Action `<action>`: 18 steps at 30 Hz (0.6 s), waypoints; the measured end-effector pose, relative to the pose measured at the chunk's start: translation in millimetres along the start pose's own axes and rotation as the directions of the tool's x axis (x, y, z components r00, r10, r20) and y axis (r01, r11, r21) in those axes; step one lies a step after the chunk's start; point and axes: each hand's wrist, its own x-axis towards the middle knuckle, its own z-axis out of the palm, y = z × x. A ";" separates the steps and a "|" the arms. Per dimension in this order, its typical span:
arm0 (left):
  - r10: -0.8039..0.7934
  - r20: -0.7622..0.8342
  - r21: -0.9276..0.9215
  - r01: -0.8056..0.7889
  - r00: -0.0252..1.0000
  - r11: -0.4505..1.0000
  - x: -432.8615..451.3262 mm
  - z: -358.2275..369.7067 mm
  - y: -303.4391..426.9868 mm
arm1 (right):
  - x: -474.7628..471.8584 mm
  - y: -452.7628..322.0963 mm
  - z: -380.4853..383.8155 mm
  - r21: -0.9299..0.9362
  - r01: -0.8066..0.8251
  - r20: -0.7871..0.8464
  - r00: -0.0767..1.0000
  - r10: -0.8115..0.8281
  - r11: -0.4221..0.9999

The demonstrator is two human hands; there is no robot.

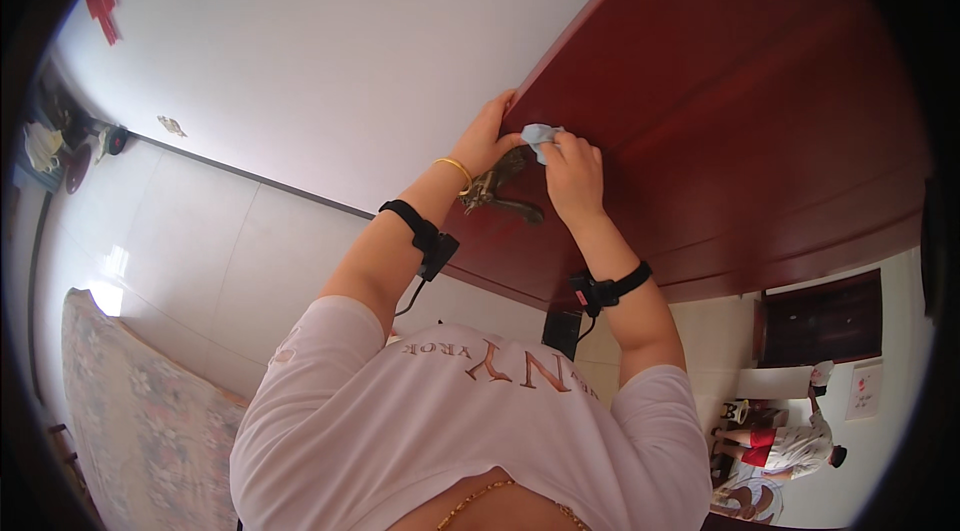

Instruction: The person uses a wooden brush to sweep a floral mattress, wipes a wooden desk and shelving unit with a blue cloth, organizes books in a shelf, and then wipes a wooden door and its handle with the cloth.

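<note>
A dark red wooden door (697,118) stands before me, with a bronze-coloured lever handle (495,190) near its edge. My left hand (493,127) grips the door's edge just above the handle, fingers curled around it and the thumb on the front face. Pinched in my right hand (576,171) is a light blue cloth (540,137), pressed against the door close to my left thumb. Part of the cloth is hidden under the right fingers. A black strapped device sits on each of my forearms, with a cable running from it.
Beside the door edge is a white wall (300,66) above a pale tiled floor (202,231). A floral-covered piece of furniture (150,411) stands at lower left. At far right another person (799,448) stands near a wall, one arm raised to a small object.
</note>
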 end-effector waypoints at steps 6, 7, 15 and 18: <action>-0.063 0.007 0.025 0.063 0.998 0.998 0.0 -2.7 10.4 | 34.6 6.0 -29.2 -0.107 -0.028 0.028 0.999 0.032 0.994; -0.066 0.006 0.019 0.066 0.998 0.998 0.5 -3.1 11.6 | 36.0 5.0 -28.8 -0.109 -0.029 0.024 0.999 0.032 0.994; -0.102 0.039 0.054 0.100 0.994 0.993 -0.5 -0.2 11.1 | 36.1 6.0 -26.8 -0.245 0.041 0.029 0.999 -0.035 0.969; -0.102 0.037 0.039 0.100 0.994 0.994 -0.4 -0.6 7.3 | 39.3 2.8 -29.2 -0.303 0.057 0.098 0.995 -0.028 0.951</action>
